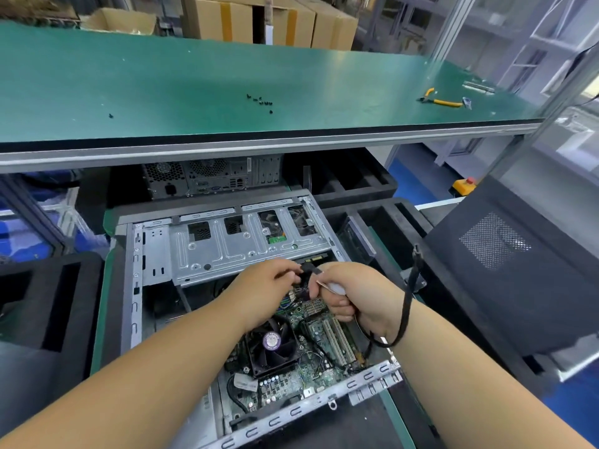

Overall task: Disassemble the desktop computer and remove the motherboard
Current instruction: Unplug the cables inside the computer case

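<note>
Both hands, left hand point(265, 283) and right hand point(351, 296), pinching black cable point(409, 299) over motherboard point(311, 361); fan label seemingly unreadable.

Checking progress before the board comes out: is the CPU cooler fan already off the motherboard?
No, the black cooler fan sits mounted on the motherboard inside the open case.

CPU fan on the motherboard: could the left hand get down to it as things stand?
Probably yes. The CPU fan lies uncovered just below the left hand, with nothing over it, though that hand is pinching a black connector.
</note>
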`<state>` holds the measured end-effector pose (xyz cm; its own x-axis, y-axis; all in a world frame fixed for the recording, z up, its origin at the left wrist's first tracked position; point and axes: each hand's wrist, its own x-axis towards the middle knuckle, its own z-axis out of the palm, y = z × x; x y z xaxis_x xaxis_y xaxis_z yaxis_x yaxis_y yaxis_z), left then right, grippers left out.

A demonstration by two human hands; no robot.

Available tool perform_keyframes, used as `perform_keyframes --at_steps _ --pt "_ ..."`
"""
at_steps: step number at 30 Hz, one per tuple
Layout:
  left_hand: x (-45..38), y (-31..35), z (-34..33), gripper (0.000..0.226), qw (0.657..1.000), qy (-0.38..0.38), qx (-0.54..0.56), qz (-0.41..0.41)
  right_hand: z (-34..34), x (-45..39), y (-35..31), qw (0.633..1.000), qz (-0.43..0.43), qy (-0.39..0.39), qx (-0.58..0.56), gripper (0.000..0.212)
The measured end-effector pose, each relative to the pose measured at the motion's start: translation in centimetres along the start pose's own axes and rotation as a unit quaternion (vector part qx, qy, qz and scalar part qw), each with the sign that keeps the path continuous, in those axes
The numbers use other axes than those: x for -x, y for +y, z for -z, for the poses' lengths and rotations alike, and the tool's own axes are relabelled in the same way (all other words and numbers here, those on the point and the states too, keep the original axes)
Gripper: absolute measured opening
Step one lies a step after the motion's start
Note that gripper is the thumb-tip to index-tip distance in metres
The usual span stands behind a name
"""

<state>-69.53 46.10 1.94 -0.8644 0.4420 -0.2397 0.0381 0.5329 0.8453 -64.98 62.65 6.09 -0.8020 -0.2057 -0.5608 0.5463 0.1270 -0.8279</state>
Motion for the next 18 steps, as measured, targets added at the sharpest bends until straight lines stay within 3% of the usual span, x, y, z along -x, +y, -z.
perform_keyframes --at_steps 4,8,10,13,16,18 --pt "1.9 1.4 0.7 0.027 0.953 -0.048 0.296 0.04 -0.8 0.7 0.3 0.996 0.027 -0.06 -0.063 0.032" --pt "2.8 0.9 1.5 0.017 0.917 -0.035 0.391 0.076 -0.9 1.4 0.4 0.989 -0.002 -0.11 -0.099 0.031" --pt "2.7 0.4 2.3 0.018 0.896 0.022 0.434 0.096 -0.5 2.0 0.6 0.974 -0.018 -0.084 -0.211 0.046" --pt "2.4 -0.4 3.6 0.021 0.855 0.096 0.495 0.126 1.1 3.3 1.8 0.922 0.033 -0.038 -0.384 0.071" --pt "2.3 -0.8 3.7 0.022 0.851 0.088 0.499 0.137 1.6 4.8 2.7 0.91 0.13 -0.01 -0.393 0.058" --pt "2.5 -0.5 3.0 0.022 0.863 0.064 0.483 0.133 1.3 5.4 3.1 0.928 0.17 0.074 -0.322 0.04"
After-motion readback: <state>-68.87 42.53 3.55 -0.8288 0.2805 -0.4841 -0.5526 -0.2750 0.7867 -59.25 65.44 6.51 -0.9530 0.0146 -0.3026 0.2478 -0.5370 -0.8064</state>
